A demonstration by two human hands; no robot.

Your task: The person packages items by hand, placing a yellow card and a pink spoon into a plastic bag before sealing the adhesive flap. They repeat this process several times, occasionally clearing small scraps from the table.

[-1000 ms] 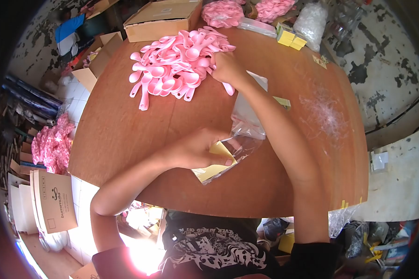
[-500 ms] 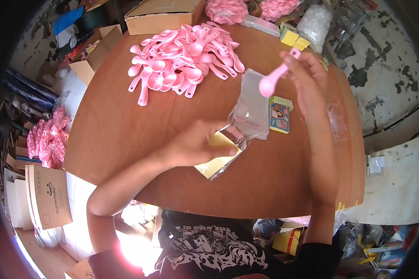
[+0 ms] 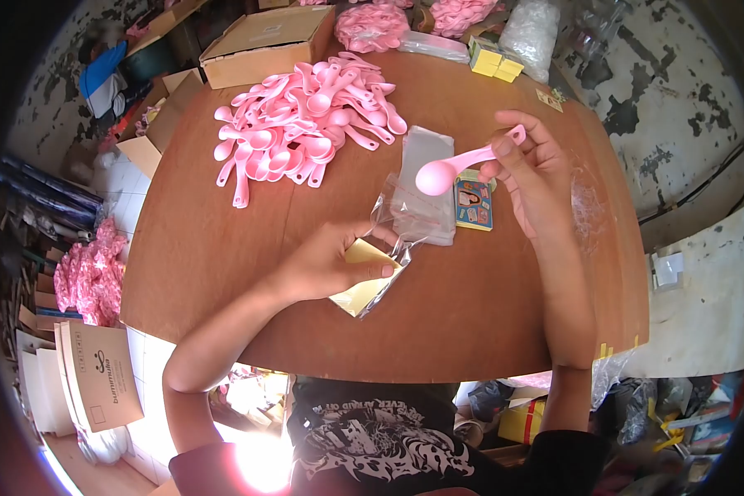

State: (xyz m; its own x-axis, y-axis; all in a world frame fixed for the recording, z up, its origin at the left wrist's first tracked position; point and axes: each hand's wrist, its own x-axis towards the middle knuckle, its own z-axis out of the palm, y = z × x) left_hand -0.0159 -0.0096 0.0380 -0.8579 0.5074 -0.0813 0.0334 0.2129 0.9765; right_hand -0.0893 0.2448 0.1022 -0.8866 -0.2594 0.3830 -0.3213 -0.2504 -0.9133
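My left hand (image 3: 339,260) is closed on a clear plastic bag (image 3: 393,217) with a pale yellow card (image 3: 357,295) inside it. The bag's mouth gapes toward the far side of the table. Between the thumb and fingers of my right hand (image 3: 533,178) is a pink measuring spoon (image 3: 438,175), gripped by its handle, with the bowl pointing left. Below the spoon lie a stack of clear bags (image 3: 426,217) and a small stack of printed cards (image 3: 474,207). A big heap of pink spoons (image 3: 293,124) covers the table's far left part.
A cardboard box (image 3: 269,45) stands behind the heap. Bundles of wrapped pink spoons (image 3: 372,26), yellow card boxes (image 3: 494,62) and a full plastic bag (image 3: 529,37) line the back edge of the brown table (image 3: 248,223). A person in blue (image 3: 105,78) is at far left.
My right hand has moved nearer and left, bringing the spoon toward the bag and tilting it more level. My left hand still grips the bag and card. The camera view has shifted slightly.
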